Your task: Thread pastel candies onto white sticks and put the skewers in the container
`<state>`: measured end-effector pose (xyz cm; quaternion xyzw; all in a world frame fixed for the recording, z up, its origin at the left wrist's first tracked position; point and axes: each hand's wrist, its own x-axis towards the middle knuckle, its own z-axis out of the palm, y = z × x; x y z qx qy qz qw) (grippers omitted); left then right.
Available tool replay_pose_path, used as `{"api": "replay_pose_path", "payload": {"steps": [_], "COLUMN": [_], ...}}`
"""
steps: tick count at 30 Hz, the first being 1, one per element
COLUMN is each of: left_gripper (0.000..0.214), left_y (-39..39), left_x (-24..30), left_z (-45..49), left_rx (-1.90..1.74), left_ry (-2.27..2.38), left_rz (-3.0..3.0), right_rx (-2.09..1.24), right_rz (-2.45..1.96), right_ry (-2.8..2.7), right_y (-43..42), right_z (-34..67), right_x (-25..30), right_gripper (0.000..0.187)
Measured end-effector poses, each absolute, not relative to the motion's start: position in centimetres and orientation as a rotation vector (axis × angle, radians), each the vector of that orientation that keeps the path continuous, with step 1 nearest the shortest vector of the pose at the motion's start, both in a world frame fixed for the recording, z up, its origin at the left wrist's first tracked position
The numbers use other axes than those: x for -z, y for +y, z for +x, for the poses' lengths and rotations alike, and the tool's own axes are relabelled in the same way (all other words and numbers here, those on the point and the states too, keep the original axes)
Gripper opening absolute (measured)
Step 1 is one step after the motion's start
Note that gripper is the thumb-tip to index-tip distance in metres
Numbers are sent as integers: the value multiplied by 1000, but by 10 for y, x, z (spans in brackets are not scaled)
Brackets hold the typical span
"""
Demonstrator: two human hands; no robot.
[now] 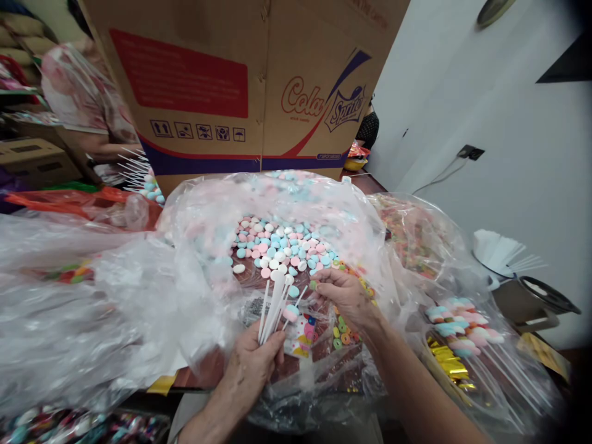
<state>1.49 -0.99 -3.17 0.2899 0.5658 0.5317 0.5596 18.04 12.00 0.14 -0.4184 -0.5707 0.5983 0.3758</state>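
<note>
Threading step: I judge that sweets are being pushed onto sticks; one raised stick (301, 297) carries blue-and-pink sweets (291, 312) partway along it, between my left hand (254, 354) and right hand (345, 297).
Green piece (313, 285): pinched in the right hand, just beside that stick's tip; whether they touch, I cannot tell.
Next move: calls, as I read it, for lining the piece up with the tip and pressing it on, the left grip firm.
Left grip: closed around the lower ends of a white stick bundle (274, 307) that fans upward; thumb across the front, forearm rising from the bottom edge.
Right pose: thumb and forefinger nearly meeting over the piece, back of the hand upward, forearm slanting in from lower right.
Loose discs (279, 254): blue, pink and white, spread beyond both hands, plastic around them.
Ring-shaped sweets (343, 333): below the right hand, over the worktop (203, 371).
Loaded sticks (462, 327): far right, in clear plastic.
Cardboard box (203, 74): standing behind.
</note>
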Motion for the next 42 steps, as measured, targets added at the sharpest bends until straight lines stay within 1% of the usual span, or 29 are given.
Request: {"api": "replay_pose_path", "payload": {"steps": [5,11,17,22,25,27,28,30,31,33,36,39,42], "left_gripper": [28,26,29,32,35,36,36,36,37,37,37,40,40], "left_y": [-10,-11,-10,-9,-11,-13,-13,-14,-15,-14,-12,-11,-12], "left_x": [27,23,21,19,22,26,29,35,37,40,39,37,39], "left_z": [15,14,14,15,14,13,13,12,12,12,13,13,12], "left_rx": [-1229,-1224,-1219,-1237,-1260,-1284,-1301,-1347,-1373,-1408,-1440,-1433,-1427], "left_ry": [1307,1319,1335,1326,1347,1380,1392,1399,1395,1391,1388,1391,1395], "left_rz": [688,678,709,709,684,667,664,663,658,637,613,605,596], "right_rx": [-1678,-1688,-1725,-1590,-1596,-1437,-1299,-1008,-875,-635,-325,-264,-345], "right_rz": [-1008,-1015,-1015,-867,-898,-998,-1063,-1194,-1252,-1350,-1489,-1550,-1534], "right_ry": [-1360,-1407,-1689,-2020,-1922,-1830,-1849,-2045,-2186,-2439,-2658,-2728,-2719], "right_y": [121,123,125,111,109,116,121,131,134,137,136,138,146], "right_z": [173,173,177,171,172,173,173,168,162,147,121,108,115], "right_x": [-7,-12,-13,-9,-9,-12,-13,-17,-18,-18,-15,-13,-16], "right_gripper": [28,24,25,17,28,32,29,19,17,19,22,35,38]}}
